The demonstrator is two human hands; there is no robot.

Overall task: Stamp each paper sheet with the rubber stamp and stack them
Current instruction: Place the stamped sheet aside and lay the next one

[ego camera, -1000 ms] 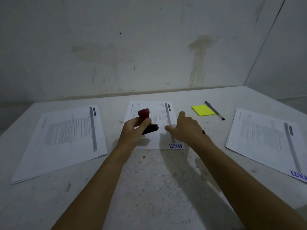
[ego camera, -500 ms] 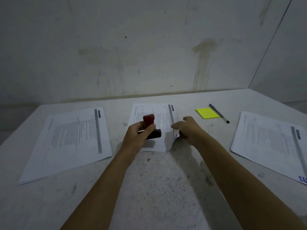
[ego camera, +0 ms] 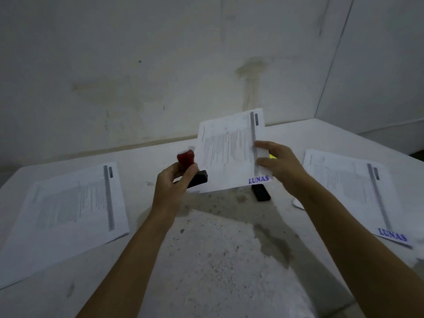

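Lifted off the table (ego camera: 218,260) since half a second ago, the middle sheet (ego camera: 227,154) now hangs in the air, tilted, its top edge up in front of the wall. The right hand (ego camera: 278,166) pinches it at its right edge, fingers on the printed face. A blue "LUNAS" mark (ego camera: 258,179) shows in the sheet's lower right corner. The left hand (ego camera: 171,183) holds the rubber stamp (ego camera: 190,168), its fingers curled round the red handle, above the table and just left of the raised sheet; the black base of the stamp points to the right.

Under the lifted sheet a small black object (ego camera: 260,192) lies on the table; I cannot tell what it is. A bit of a yellow note (ego camera: 272,156) shows behind the right hand's fingers.

On the left side of the table lies a stack of printed sheets (ego camera: 68,214). On the right side lies another stack (ego camera: 358,193), whose top sheet carries the same blue mark in its near corner.

The table is pale and rough, like stone or concrete, with dark specks and a darker patch near the middle. Behind it stands a dull whitish wall (ego camera: 160,65) with brownish stains and one long vertical streak. At the right a second wall (ego camera: 385,65) meets it in a corner. The light is dim, and the arms throw shadows on the table.
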